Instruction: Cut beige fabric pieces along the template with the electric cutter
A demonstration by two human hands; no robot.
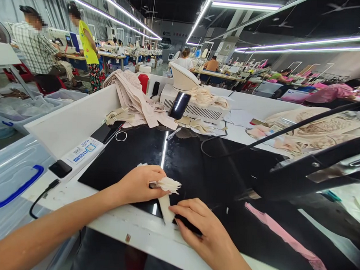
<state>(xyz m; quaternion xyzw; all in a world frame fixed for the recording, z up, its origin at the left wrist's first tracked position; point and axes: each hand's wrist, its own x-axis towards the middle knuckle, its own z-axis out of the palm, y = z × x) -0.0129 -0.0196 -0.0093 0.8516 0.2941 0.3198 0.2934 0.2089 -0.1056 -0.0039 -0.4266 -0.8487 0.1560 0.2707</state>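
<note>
In the head view, my left hand (141, 183) is closed around a bunched bundle of cream fabric strips (169, 184), its layered ends sticking out past the thumb. One flat cream strip (165, 209) hangs down from the bundle toward the front edge of the black tabletop (131, 165). My right hand (202, 224) is beside the lower end of that strip, fingers curled, fingertips at its edge. Whether the right fingers pinch the strip or only touch it, I cannot make out.
Pale pink fabric strips (134, 94) drape over the left partition. A propped phone (180, 105) leans on a white machine (195, 108). A black cable (244, 151) and a dark machine arm (308, 171) cross the right side. A pink strip (285, 235) lies at right.
</note>
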